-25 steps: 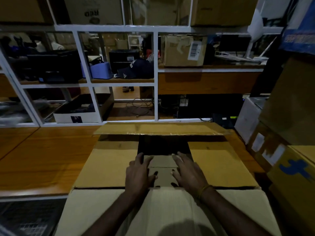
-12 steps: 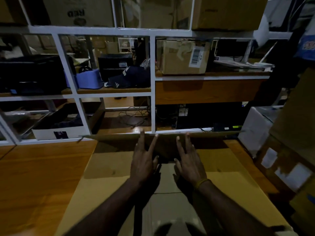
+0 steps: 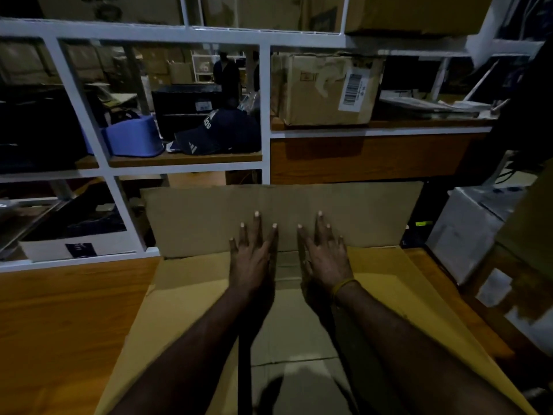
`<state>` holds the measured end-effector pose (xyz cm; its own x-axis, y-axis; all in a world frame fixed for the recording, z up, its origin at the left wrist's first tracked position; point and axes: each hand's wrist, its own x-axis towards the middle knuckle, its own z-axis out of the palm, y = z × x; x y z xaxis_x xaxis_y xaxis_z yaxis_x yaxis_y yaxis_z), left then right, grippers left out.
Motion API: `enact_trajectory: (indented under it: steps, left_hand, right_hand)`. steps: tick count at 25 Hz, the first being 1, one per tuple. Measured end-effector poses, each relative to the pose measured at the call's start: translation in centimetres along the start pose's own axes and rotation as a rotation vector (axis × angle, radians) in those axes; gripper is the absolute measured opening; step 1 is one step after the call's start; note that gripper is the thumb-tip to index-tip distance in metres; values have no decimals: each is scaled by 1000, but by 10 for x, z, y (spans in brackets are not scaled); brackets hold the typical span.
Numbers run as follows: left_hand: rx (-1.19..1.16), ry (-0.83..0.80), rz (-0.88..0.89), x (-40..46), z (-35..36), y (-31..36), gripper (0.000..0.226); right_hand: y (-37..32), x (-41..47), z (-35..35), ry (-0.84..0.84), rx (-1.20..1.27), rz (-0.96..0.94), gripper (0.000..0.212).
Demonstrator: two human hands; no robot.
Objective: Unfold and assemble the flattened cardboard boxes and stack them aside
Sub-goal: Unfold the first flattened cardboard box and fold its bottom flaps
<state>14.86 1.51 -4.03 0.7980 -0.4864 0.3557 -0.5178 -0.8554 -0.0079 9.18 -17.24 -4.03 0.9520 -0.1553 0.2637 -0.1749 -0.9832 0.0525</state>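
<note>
Brown cardboard box [image 3: 191, 298] on table, far flap [image 3: 281, 205] upright

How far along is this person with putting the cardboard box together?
Partway. Done: the box is opened out on the wooden table, with its two side flaps folded flat. In hand: the left hand and right hand lie flat, fingers spread, against the far flap, which stands upright. Left: folding that flap closed and stacking the box aside; no finished stack is clearly visible.

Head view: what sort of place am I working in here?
Probably a stockroom or packing area: white shelving holds a barcode-labelled carton, more boxes sit above, and a cardboard box lies on the wooden table.
</note>
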Motion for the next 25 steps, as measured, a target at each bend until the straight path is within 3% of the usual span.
enact_trajectory:
  steps: [8, 11, 15, 20, 25]
  left_hand:
    - [11, -199, -51, 5, 48, -10, 91]
    - [18, -194, -63, 3, 57, -8, 92]
    - [13, -197, -121, 11, 60, -6, 78]
    - [-48, -313, -112, 19, 41, -7, 83]
    - [10, -341, -243, -35, 20, 4, 85]
  right_hand:
    - [24, 21, 38, -245, -42, 22, 89]
    - [30, 16, 52, -249, -8, 12, 91]
    - [29, 18, 54, -255, 34, 17, 85]
    - [24, 14, 45, -348, 28, 32, 92]
    - [3, -25, 34, -328, 76, -50, 87]
